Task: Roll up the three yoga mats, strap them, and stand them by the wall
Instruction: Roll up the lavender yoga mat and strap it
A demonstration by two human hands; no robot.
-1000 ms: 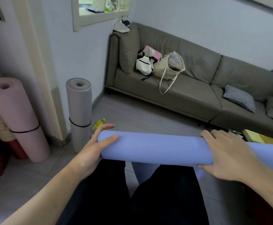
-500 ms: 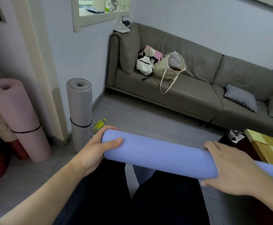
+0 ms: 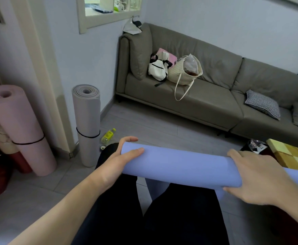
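Blue mat (image 3: 176,165) rolled across the lap, left hand (image 3: 117,162) gripping its end, right hand (image 3: 256,175) curled round it, grey mat (image 3: 87,121) and pink mat (image 3: 19,128) strapped, upright left of it.

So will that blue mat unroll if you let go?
Probably: the blue mat shows no strap, unlike the banded grey mat. A loose tail hangs below, so it's floppy. Both the left hand and right hand grip it.
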